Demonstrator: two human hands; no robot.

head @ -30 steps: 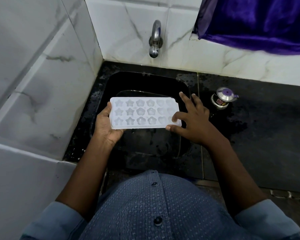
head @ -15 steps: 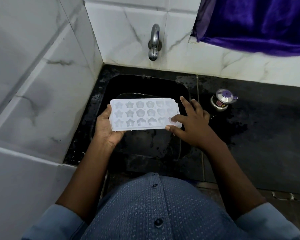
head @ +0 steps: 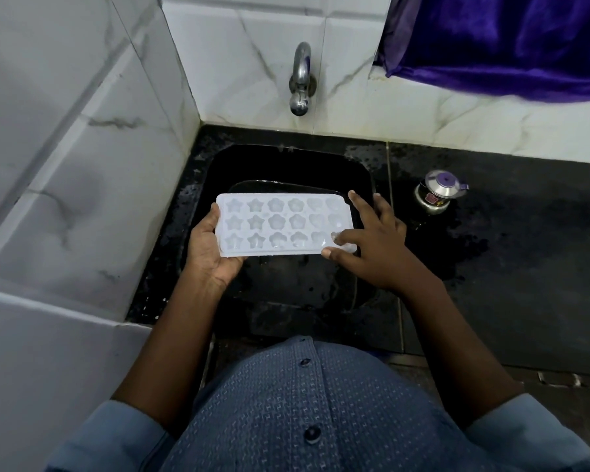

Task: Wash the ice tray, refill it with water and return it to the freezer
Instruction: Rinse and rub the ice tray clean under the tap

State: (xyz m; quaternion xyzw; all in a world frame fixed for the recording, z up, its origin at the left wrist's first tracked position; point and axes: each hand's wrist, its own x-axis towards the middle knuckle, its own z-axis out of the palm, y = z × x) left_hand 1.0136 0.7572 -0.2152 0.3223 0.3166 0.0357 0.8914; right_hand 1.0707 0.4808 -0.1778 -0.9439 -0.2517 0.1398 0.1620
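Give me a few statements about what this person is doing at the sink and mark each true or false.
1. The left hand holds the left end of the ice tray. True.
2. Water is running from the tap. False: no stream shows below the tap.
3. The ice tray lies on the bottom of the sink. False: both hands hold it up above the sink.
4. The right hand touches the ice tray's right end. True.
5. A small steel lidded pot stands on the counter to the right of the sink. True.
6. The cloth hanging at the top right is red. False: the cloth is purple.
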